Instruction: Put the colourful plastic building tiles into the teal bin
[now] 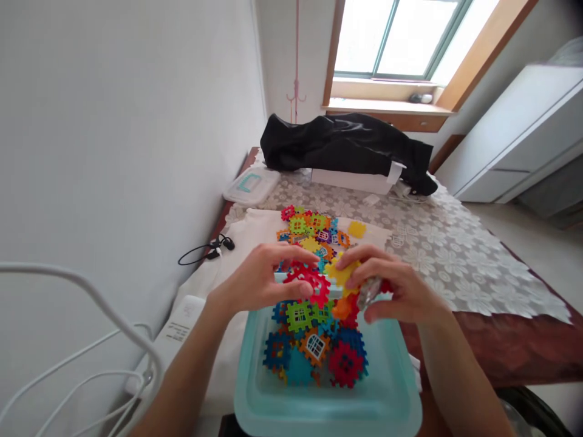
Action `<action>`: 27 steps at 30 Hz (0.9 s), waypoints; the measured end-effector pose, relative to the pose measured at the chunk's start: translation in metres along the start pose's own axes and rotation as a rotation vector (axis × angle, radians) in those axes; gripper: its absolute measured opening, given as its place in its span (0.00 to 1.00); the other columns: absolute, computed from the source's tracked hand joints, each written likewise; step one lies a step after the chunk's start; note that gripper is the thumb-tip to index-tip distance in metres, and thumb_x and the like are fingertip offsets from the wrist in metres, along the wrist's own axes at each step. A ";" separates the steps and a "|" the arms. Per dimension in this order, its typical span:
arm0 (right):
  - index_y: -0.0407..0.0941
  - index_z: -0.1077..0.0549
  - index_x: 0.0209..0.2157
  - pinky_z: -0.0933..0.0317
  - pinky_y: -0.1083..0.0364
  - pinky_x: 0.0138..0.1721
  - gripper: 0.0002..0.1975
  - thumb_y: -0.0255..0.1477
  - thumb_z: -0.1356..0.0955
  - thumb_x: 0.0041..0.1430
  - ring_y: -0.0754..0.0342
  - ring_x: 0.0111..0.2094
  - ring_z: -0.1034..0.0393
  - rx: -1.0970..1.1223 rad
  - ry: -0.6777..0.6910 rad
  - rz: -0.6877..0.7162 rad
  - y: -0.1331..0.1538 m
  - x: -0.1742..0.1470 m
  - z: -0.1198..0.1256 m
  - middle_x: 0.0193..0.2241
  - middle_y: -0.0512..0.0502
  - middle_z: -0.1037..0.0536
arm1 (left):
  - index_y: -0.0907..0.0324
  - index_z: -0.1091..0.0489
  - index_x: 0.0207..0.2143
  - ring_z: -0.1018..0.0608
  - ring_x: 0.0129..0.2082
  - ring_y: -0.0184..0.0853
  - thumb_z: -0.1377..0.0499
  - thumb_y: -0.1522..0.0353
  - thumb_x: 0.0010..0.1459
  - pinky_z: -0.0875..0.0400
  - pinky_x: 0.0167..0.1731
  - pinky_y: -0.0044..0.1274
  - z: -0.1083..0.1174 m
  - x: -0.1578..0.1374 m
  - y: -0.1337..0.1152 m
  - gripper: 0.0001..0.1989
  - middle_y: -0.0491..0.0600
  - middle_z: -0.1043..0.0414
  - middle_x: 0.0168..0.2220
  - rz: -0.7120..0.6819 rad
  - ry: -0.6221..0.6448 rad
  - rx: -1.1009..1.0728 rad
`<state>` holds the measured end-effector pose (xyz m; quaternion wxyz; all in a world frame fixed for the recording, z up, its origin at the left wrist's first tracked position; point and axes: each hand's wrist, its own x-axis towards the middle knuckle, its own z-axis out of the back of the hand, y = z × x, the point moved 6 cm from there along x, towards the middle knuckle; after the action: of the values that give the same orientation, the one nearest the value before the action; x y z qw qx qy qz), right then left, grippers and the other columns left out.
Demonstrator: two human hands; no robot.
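Observation:
My left hand [259, 273] is closed around a red toothed plastic building piece [314, 284] above the far rim of a light teal plastic bin [387, 388]. In my right hand [398, 285] is a yellow toothed building piece [339, 273], pinched by the fingers. A shiny greyish item [368, 293], too blurred to name, is against the same fingers. Orange [342, 308] and red pieces show just below; I cannot tell whether they are held. Inside the bin lie several pieces, including a lime window piece [299, 315] and a red gear-shaped piece [345, 364].
More coloured pieces are heaped on a white cloth [259, 227] beyond the bin, with a yellow square [356, 229] apart. A bin lid [252, 186], black earphones [218, 246] and a black-covered box [346, 142] are farther off. White cables [109, 309] hang at the left.

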<state>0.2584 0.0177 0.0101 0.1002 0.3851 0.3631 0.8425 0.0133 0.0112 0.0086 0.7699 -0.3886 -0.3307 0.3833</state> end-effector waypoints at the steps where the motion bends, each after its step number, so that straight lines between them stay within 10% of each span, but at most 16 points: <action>1: 0.50 0.18 0.60 0.27 0.49 0.63 0.28 0.48 0.19 0.65 0.45 0.59 0.20 0.035 0.102 -0.005 -0.001 0.000 -0.008 0.58 0.39 0.16 | 0.53 0.12 0.54 0.17 0.34 0.37 0.30 0.42 0.64 0.30 0.29 0.25 -0.001 -0.001 0.005 0.29 0.54 0.11 0.45 -0.016 0.016 -0.010; 4: 0.49 0.21 0.66 0.33 0.43 0.72 0.38 0.60 0.24 0.65 0.42 0.60 0.19 0.151 0.104 -0.042 -0.024 -0.008 -0.007 0.56 0.39 0.14 | 0.58 0.11 0.46 0.25 0.25 0.33 0.45 0.37 0.73 0.36 0.25 0.26 0.011 -0.002 0.040 0.37 0.56 0.13 0.34 -0.019 -0.174 -0.132; 7: 0.51 0.17 0.58 0.29 0.42 0.68 0.29 0.59 0.33 0.75 0.43 0.56 0.17 0.119 -0.280 -0.193 -0.075 -0.028 0.021 0.52 0.41 0.13 | 0.59 0.13 0.43 0.29 0.23 0.31 0.46 0.41 0.75 0.39 0.21 0.24 0.028 -0.005 0.096 0.34 0.57 0.12 0.40 0.098 -0.545 -0.177; 10: 0.53 0.23 0.66 0.36 0.35 0.74 0.32 0.58 0.30 0.72 0.38 0.69 0.27 -0.222 -0.508 -0.468 -0.134 -0.058 0.035 0.66 0.38 0.21 | 0.57 0.18 0.60 0.16 0.56 0.47 0.38 0.42 0.69 0.19 0.49 0.33 0.015 0.002 0.137 0.33 0.62 0.18 0.63 0.164 -0.476 -0.007; 15: 0.50 0.47 0.82 0.70 0.21 0.81 0.64 0.62 0.23 0.56 0.25 0.85 0.64 -0.521 -0.158 -0.798 -0.196 -0.077 -0.005 0.84 0.33 0.53 | 0.56 0.29 0.74 0.43 0.82 0.68 0.19 0.51 0.50 0.45 0.79 0.55 -0.022 0.013 0.163 0.53 0.66 0.47 0.83 0.137 -0.193 0.231; 18: 0.51 0.38 0.79 0.59 0.23 0.81 0.52 0.54 0.23 0.60 0.25 0.82 0.51 -0.575 -0.059 -0.718 -0.196 -0.069 -0.026 0.81 0.33 0.43 | 0.54 0.31 0.76 0.44 0.82 0.70 0.19 0.59 0.50 0.50 0.80 0.59 -0.034 0.017 0.164 0.53 0.65 0.45 0.82 0.162 -0.105 0.370; 27: 0.49 0.25 0.66 0.31 0.35 0.69 0.32 0.34 0.27 0.60 0.36 0.64 0.26 -0.460 -0.364 -0.536 -0.180 -0.049 -0.030 0.63 0.36 0.23 | 0.52 0.26 0.69 0.26 0.71 0.53 0.29 0.66 0.63 0.33 0.75 0.47 -0.037 0.020 0.149 0.32 0.58 0.26 0.70 0.073 -0.287 0.287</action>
<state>0.2507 0.1085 -0.1554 0.4630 0.3873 0.2289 0.7637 0.0035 0.0757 -0.1317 0.7479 -0.2281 -0.3649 0.5055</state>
